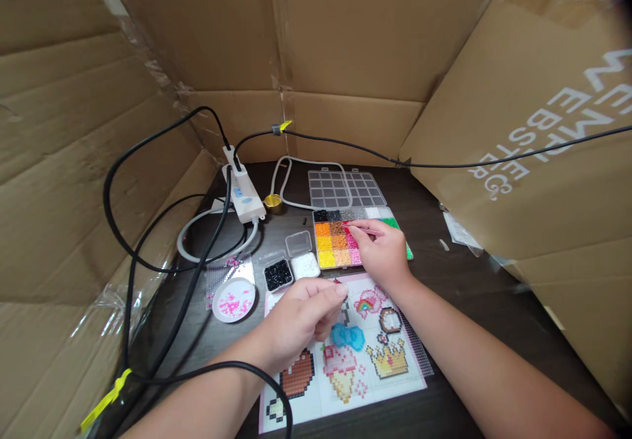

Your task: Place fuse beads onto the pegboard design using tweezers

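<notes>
My right hand (pixel 384 253) pinches thin pink tweezers (pixel 366 230), their tips over the red and brown compartments of the bead box (pixel 344 268). The box holds small beads sorted by colour, and its divided clear lid (pixel 371 189) lies folded back behind it. My left hand (pixel 310 309) hovers over the pattern sheet (pixel 368 396), thumb and fingers pressed together; whatever lies between them cannot be made out. Beads in the shape of a blue bow (pixel 348 337), a crown (pixel 389 361) and an ice cream cone (pixel 340 370) show on the sheet.
Left of the sheet stand a small box of black beads (pixel 278 274), a box of white beads (pixel 306 265) and a white dish (pixel 234 319) with pink beads. A power strip (pixel 243 189) with looping black cables (pixel 106 192) lies behind. Cardboard walls (pixel 345 37) surround the table.
</notes>
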The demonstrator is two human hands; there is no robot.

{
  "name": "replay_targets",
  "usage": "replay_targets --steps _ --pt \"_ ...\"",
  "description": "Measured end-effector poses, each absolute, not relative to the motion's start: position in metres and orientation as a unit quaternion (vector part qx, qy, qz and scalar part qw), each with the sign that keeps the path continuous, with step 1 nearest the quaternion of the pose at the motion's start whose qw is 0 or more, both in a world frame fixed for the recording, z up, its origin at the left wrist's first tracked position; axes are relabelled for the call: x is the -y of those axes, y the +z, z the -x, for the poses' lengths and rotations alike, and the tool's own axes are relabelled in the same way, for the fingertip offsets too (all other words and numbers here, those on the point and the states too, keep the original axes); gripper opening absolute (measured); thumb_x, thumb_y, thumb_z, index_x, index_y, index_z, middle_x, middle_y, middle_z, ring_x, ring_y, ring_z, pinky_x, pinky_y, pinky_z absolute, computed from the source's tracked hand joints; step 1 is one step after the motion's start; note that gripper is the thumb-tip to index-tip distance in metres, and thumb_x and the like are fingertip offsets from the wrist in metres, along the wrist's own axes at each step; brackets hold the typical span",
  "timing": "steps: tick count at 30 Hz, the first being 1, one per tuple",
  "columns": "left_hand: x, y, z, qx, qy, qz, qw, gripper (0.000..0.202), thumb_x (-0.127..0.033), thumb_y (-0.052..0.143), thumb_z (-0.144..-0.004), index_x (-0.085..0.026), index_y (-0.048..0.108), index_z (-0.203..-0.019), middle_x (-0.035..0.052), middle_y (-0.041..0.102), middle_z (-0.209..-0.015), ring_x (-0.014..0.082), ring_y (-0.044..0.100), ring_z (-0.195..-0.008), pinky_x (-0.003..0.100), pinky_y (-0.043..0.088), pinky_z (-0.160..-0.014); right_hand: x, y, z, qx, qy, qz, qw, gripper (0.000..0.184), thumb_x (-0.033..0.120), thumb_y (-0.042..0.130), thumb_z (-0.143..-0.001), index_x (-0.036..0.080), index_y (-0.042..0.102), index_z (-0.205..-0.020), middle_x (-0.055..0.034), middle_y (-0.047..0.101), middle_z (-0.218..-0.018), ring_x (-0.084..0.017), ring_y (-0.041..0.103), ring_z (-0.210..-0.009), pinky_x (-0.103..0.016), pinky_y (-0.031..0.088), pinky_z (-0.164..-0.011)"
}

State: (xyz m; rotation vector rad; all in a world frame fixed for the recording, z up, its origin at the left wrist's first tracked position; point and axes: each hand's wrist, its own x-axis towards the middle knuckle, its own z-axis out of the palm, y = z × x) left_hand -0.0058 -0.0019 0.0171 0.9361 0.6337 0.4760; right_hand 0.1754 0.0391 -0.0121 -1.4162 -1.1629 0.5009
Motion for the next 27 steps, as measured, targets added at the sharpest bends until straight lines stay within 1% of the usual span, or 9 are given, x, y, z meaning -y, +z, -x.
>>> replay_targets --steps 8,18,27 --pt "0.0010 0.0175 0.0057 -0.298 0.227 -0.439 0.817 0.052 -0.049 0.067 -0.086 -0.020 0.037 -0.055 -0.0088 0.026 -0.050 0.0054 0.019 -0.044 0.025 0.012 -0.045 -0.0367 -0.0122 -0.1758 0.504 0.207 0.610 0.575 0.012 0.027 0.069 -0.080 0.019 0.078 -0.079 -0.0071 0.080 -0.080 -0.022 0.075 -0.073 -0.034 0.060 -0.069" --pt "0.0025 0.0176 0.0059 -0.301 0.228 -0.450 0.810 0.052 -0.049 0.066 -0.086 -0.020 0.037 -0.055 -0.0086 0.027 -0.049 0.0055 0.020 -0.044 0.025 0.010 -0.045 -0.0380 -0.0143 -0.1774 0.502 0.201 0.608 0.581 0.012 0.027 0.069 -0.080 0.019 0.078 -0.079 -0.0074 0.080 -0.083 -0.022 0.075 -0.077 -0.035 0.060 -0.075" --pt "0.0018 0.0161 0.0065 -0.301 0.216 -0.449 0.813 0.051 -0.050 0.066 -0.086 -0.020 0.036 -0.056 -0.0088 0.026 -0.049 0.0054 0.019 -0.044 0.026 0.010 -0.044 -0.0372 -0.0143 -0.1780 0.507 0.193 0.618 0.569 0.012 0.028 0.069 -0.078 0.019 0.078 -0.078 -0.0072 0.080 -0.081 -0.023 0.075 -0.076 -0.035 0.060 -0.073"
